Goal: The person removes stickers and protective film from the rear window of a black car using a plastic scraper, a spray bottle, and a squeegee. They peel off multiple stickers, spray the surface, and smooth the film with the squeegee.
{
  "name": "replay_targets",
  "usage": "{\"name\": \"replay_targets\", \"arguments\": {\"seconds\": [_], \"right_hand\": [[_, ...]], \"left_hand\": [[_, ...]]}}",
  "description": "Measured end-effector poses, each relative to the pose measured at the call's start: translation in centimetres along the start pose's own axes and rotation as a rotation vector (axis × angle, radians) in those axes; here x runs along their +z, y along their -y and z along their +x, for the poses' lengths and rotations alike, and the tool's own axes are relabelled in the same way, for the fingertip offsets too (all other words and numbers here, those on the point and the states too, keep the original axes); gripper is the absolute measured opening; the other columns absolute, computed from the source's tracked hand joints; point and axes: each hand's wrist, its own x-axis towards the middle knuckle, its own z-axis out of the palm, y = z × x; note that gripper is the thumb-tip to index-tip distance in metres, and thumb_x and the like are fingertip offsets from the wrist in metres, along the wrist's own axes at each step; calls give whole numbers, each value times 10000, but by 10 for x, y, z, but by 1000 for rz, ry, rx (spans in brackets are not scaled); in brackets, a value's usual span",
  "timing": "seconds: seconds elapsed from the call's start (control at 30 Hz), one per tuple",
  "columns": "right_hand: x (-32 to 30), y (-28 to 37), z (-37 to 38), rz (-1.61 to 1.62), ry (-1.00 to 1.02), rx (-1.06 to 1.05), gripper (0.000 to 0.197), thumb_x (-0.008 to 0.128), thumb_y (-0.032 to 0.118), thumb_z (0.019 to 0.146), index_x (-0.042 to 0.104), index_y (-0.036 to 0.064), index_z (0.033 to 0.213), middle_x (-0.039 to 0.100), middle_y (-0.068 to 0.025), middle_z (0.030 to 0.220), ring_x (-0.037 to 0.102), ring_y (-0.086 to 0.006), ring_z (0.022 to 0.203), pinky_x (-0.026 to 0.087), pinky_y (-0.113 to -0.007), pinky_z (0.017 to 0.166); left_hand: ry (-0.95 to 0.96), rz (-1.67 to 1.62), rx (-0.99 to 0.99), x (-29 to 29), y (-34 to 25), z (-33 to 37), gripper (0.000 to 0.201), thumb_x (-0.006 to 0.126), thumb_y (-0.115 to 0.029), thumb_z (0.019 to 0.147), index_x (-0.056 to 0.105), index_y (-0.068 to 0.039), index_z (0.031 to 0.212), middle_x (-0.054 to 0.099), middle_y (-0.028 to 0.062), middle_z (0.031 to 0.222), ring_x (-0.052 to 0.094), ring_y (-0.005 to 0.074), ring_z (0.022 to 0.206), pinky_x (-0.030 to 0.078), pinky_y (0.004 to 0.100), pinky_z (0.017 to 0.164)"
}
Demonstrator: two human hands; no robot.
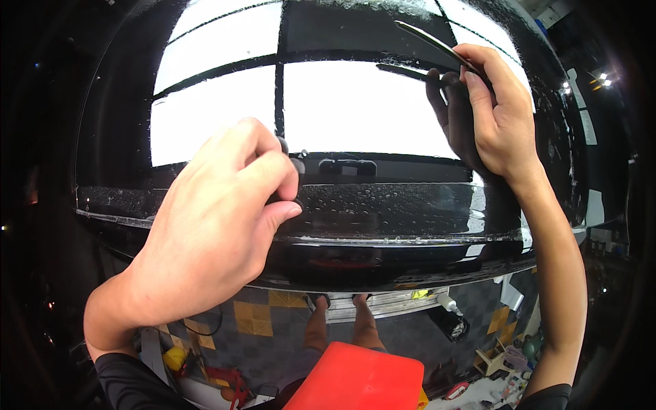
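My right hand point(502, 113) is closed round a slim, dark, pointed tool point(427, 38) with a bright edge, whose exact kind I cannot make out. The tool is held over a glossy black car panel point(355, 34), and hand and tool are mirrored in it. Over the panel's near left part, my left hand point(225, 198) is curled, thumb close to the bent forefinger. What its fingers hold, if anything, is hidden. Beside its knuckles is a small clear curl point(304, 154). Water drops dot the near strip of the panel point(383, 208).
Below the panel's near edge, my feet stand on a slatted silver step point(389, 307). On it lie a white bottle point(447, 303) and a yellow cloth point(419, 294). A smooth red object point(362, 379) is close to my body. A small wooden stool point(493, 361) stands lower right.
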Motion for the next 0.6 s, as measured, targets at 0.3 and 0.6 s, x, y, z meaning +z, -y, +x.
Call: {"name": "replay_targets", "arguments": {"seconds": [0.3,0.6], "right_hand": [[-1,-3,-1,-25,-8,-35,269,564,-26,1043,668,-9,1291,734,-213,1158,746,-411,1036,591,-454,912],[-1,-4,0,-50,-2,-66,278,567,-42,1028,653,-19,1291,729,-223,1187,748,-419,1056,596,-468,933]], "left_hand": [[5,-22,-136,8,-28,-6,312,840,47,855,643,-42,1081,597,113,1048,606,281,936,496,417,878],[35,-59,-185,5,-33,-3,211,820,-9,877,662,-75,1000,559,69,898,570,268,914,468,405,852]]}}
